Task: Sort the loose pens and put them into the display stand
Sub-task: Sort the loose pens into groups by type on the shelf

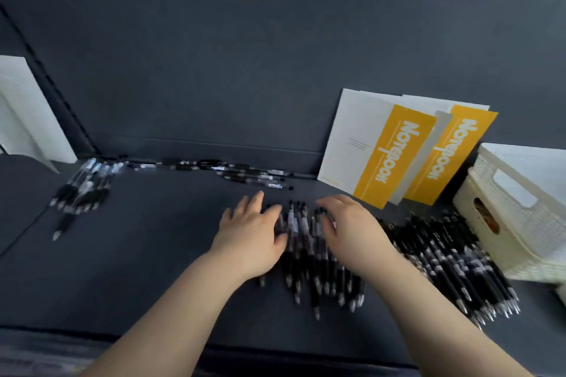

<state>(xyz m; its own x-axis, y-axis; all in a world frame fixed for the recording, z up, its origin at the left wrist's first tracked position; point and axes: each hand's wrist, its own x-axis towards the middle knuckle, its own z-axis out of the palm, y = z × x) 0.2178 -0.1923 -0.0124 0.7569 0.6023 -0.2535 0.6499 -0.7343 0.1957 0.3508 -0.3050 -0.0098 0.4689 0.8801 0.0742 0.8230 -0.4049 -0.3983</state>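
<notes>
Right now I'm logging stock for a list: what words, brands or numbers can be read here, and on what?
"Notebook": sideways white letters on the yellow band of the left white-and-yellow cardboard cover.
"Notebook": the same, on the right white-and-yellow cover.
Small grey print on the left cover: too small to read.
White labels on the black plastic pens: blurred.

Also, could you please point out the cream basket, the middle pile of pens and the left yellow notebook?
cream basket (539, 242): head view, on its woven wall.
middle pen pile (301, 254): head view, on mid-pile barrels.
left yellow notebook (395, 156): head view, on its yellow band.
</notes>
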